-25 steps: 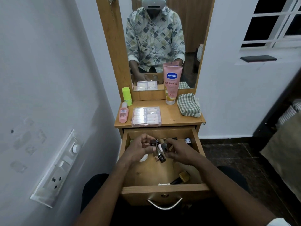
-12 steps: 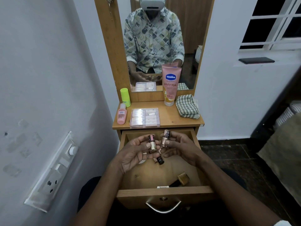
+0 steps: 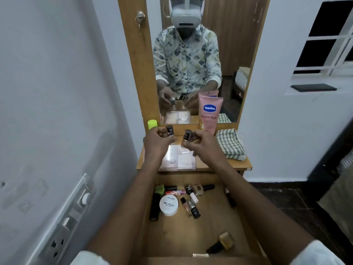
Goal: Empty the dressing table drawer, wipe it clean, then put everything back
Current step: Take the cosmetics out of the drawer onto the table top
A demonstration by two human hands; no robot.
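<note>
Caller: Mirror (image 3: 193,60) is taking up the back, yes?

Watcher: It is standing along the back edge of the dressing table top (image 3: 205,165), and it is showing a person in a patterned shirt wearing a headset.

Caller: And the drawer?

Watcher: The drawer (image 3: 191,236) is hanging pulled out below the front edge. It is holding a scatter of small cosmetics, mostly bunched toward its back edge.

Caller: What is sitting up on the top?

Watcher: A pink Vaseline tube (image 3: 209,115) is standing on its cap against the mirror, toward the back right corner. A checked cloth (image 3: 231,144) is lying bunched at the right edge, just beside the tube. A clear flat case (image 3: 179,159) is lying by the middle of the front edge, partly under the hands.

Caller: What are the hands doing?

Watcher: Both are hovering above the top. The left hand (image 3: 156,140) is pinching a small dark-capped bottle (image 3: 169,130) upright. The right hand (image 3: 200,142) is gripping a second small bottle (image 3: 187,135), tilting it leftward. The bottles are sitting near each other, not touching.

Caller: Anything smaller?

Watcher: In the drawer, a white round jar (image 3: 169,205) is resting near the back left corner, with a dark tube (image 3: 154,209) lying along the left wall beside it. An amber bottle (image 3: 221,242) is lying on its side near the front right corner.
</note>
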